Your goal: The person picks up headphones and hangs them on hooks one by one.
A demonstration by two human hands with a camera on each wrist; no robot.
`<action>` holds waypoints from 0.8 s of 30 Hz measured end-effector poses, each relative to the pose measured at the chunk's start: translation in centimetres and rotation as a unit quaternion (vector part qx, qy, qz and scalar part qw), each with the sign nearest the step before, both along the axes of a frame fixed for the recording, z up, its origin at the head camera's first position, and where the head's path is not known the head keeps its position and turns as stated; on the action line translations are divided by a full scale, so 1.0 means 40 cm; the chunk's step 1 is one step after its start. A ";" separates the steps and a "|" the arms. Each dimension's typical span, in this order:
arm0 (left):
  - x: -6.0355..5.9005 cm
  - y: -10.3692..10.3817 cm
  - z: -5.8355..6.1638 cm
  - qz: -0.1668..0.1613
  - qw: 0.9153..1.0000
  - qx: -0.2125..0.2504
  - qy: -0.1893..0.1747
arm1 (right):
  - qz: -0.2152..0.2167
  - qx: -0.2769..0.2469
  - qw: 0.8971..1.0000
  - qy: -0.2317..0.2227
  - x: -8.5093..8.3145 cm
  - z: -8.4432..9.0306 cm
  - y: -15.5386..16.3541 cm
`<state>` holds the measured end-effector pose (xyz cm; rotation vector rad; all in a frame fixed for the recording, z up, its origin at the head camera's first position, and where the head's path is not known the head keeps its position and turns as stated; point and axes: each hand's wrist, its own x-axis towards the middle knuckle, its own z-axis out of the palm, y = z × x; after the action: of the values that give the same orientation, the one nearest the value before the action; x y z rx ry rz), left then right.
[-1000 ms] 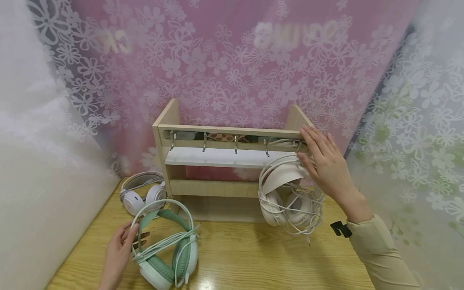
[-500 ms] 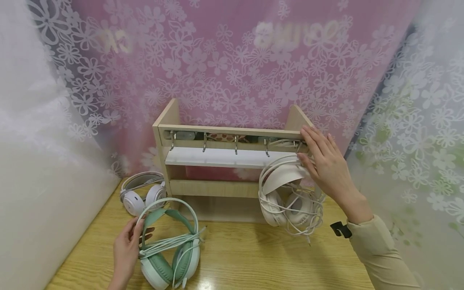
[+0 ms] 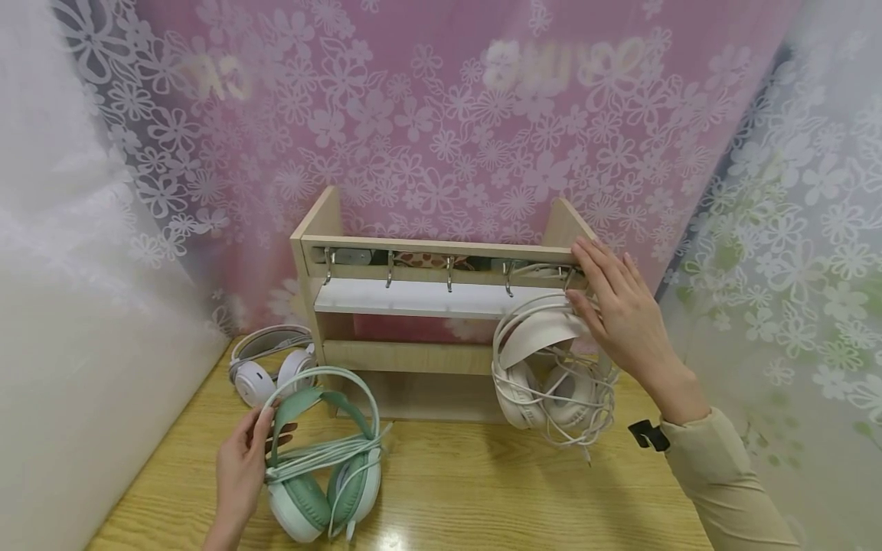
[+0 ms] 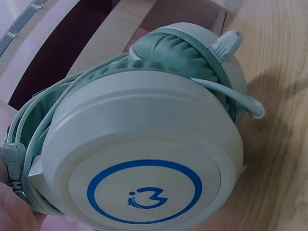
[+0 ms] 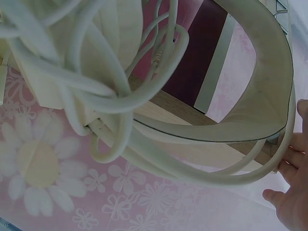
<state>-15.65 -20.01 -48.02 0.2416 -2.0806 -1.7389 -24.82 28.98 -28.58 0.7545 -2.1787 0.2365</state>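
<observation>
The left hand (image 3: pixel 241 468) holds the green headphones (image 3: pixel 322 455) by the left side of the headband, thumb and fingers curled round the band. The headphones stand at the front left of the desk (image 3: pixel 482 497), headband uppermost, ear cups low against the surface. A pale green cable (image 3: pixel 324 453) is wound across the band and both cups. The left wrist view shows one ear cup (image 4: pixel 144 168) close up: a white outer shell with a blue ring and logo, a green ear pad behind it, and the cable end (image 4: pixel 228 43) protruding at the top.

The right hand (image 3: pixel 616 314) rests on the right end of the wooden rack (image 3: pixel 413 356), fingers straight and relaxed. The fingertips lie against the top rail and against the band of the cream headphones (image 3: pixel 544 367). The grip is not closed round anything. The cream headphones hang from the rightmost hook of the rack, with a loose bundle of cream cable (image 3: pixel 586 413) draped round the cups. In the right wrist view, the fingers (image 5: pixel 291 202) touch the outside of the cream headband (image 5: pixel 269 96).

The rack carries a row of metal hooks (image 3: pixel 448 274) beneath its top rail. A third pair, the white headphones (image 3: pixel 269 367), lies on the desk just left of the rack, behind the green pair.
</observation>
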 end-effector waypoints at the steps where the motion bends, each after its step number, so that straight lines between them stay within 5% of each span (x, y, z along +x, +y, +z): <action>1: 0.000 0.001 0.006 -0.004 1.000 0.006 0.005 | -0.001 0.000 1.000 0.000 0.000 0.000 0.000; 15: -0.015 0.044 0.095 -0.059 0.991 0.110 0.044 | 0.000 0.001 1.000 -0.001 0.000 0.001 -0.002; 24: -0.031 0.082 0.140 -0.081 0.986 0.129 0.068 | -0.003 0.001 1.000 0.001 0.004 0.002 -0.002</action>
<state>-16.89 -16.71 -42.42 0.0279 -1.8213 -2.0614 -24.68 28.89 -28.49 0.7501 -2.1788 0.2300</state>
